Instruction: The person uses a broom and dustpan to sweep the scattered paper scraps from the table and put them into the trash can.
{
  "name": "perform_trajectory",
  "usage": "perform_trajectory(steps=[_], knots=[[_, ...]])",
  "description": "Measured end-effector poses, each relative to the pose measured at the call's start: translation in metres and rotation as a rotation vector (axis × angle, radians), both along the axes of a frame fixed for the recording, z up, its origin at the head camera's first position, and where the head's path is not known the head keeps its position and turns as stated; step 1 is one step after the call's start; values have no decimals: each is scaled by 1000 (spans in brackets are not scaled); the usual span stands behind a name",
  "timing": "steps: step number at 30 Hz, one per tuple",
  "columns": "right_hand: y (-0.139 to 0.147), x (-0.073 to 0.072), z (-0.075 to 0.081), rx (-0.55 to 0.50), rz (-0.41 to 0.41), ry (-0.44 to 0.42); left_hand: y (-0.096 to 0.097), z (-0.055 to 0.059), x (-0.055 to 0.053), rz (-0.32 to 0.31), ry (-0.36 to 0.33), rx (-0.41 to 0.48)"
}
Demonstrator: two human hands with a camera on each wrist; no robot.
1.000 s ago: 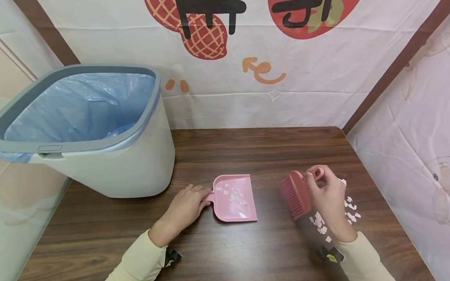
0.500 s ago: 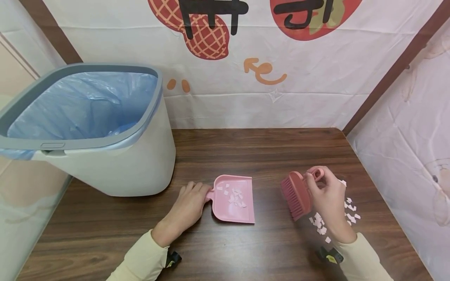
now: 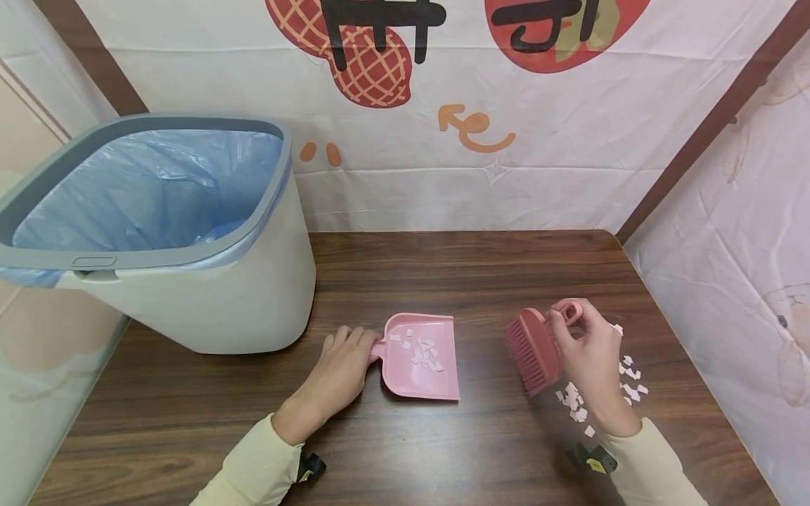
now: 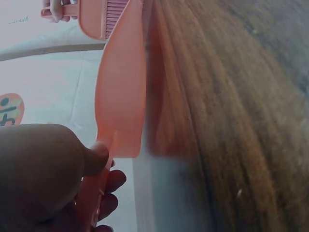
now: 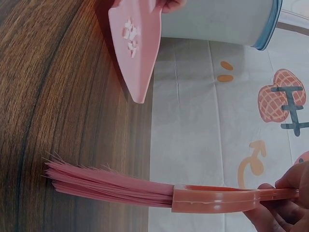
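Observation:
A pink dustpan [image 3: 405,376] with several white paper scraps [image 3: 425,355] in it lies in the middle of the head view, its wide lip facing right. My left hand [image 3: 338,369] grips its handle, fingers wrapped round it in the left wrist view. To the right, my right hand [image 3: 588,351] holds a pink hand brush [image 3: 538,348] by its handle. The bristles [image 5: 111,183] point down and left, their tips at the tabletop in the right wrist view. More paper scraps [image 3: 572,402] lie loose under and beside my right hand, partly hidden by it.
A grey-white trash bin [image 3: 253,302] with a blue bag lining stands at the left of the wooden table [image 3: 405,457]. Behind the table hangs a white printed cloth [image 3: 392,190], and another pale cloth [image 3: 715,232] hangs on the right.
The dustpan has shifted slightly and turned a little under my left hand. My right hand and the brush have stayed in place.

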State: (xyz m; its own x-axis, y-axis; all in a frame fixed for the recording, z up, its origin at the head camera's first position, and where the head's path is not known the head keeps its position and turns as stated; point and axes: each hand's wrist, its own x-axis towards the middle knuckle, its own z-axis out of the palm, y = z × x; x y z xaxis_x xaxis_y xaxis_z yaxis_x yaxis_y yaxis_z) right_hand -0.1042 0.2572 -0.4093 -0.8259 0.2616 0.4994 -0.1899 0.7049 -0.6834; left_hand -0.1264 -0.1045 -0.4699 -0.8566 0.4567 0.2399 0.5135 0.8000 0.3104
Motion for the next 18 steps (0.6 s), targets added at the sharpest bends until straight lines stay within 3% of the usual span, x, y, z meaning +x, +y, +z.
perform_trajectory(steps=[10, 18], knots=[[-2, 1, 1, -1, -6, -17, -2, 21, 4, -13, 11, 4], [-3, 1, 2, -4, -4, -29, -2, 52, 10, -41, -30, -8]])
